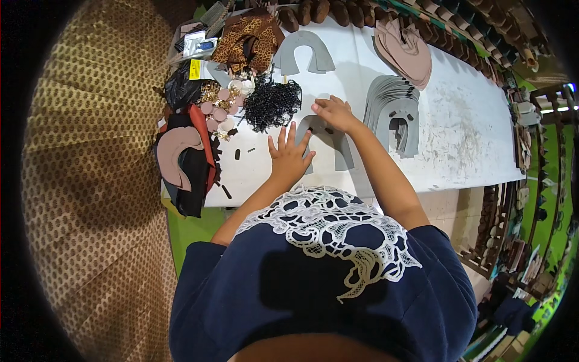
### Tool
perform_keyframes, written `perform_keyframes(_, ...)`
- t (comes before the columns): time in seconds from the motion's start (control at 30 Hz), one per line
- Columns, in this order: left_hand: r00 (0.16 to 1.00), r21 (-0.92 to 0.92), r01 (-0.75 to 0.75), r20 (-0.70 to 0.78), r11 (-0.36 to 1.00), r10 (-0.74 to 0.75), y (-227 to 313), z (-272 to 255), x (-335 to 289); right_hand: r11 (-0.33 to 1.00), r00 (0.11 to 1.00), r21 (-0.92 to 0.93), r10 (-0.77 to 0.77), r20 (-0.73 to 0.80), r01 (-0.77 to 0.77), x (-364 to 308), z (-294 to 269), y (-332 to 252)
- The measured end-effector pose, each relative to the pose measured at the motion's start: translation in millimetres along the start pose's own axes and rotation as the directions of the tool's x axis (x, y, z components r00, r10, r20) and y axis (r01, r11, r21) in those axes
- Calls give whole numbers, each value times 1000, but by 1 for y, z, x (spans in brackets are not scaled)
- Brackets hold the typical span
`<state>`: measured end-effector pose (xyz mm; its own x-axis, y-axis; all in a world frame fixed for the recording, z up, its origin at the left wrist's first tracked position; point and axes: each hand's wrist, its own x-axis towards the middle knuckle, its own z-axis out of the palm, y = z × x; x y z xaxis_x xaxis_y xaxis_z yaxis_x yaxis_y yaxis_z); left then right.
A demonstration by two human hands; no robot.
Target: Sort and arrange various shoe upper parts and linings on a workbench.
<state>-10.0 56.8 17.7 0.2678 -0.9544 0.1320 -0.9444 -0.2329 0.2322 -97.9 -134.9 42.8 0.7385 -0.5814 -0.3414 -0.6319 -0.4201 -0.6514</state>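
A grey U-shaped cut piece [342, 151] lies on the white table in front of me, with its curved end away from me. Two small dark strips show near its curve. My left hand [288, 158] rests palm down with fingers spread, over the left leg of this piece. Just above the curve, my right hand [336, 114] reaches in from the right, fingers loosely bent and apart, with nothing visible in them. To the right stands a fanned stack of similar grey pieces [377, 111], with two small dark strips on top.
A tangle of black beaded strands [272, 102] lies beyond my left hand, beside pink discs [223, 95] and leopard-print material [250, 39]. Pink cut pieces [404, 54] and another grey piece [294, 42] lie farther back. Brown shoe forms [322, 9] line the far edge.
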Motion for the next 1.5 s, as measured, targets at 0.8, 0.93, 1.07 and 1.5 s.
perform_keyframes(0.8,1000,-4,-9,-19,1000,9,0,-2,0,970,915,-240,-59,-399,-42,-24,20,-4)
perform_keyframes(0.93,1000,-40,11,-3,999,-11,-2,0,0,981,763,-36,-170,-623,190,-29,17,13)
perform_keyframes(1.07,1000,-44,2,-9,999,-2,-3,1,-1,984,808,-13,-154,-569,178,-57,30,18)
perform_keyframes(1.5,999,-63,-13,-33,998,11,-3,0,0,915,706,-367,-373,-602,169,-95,54,18)
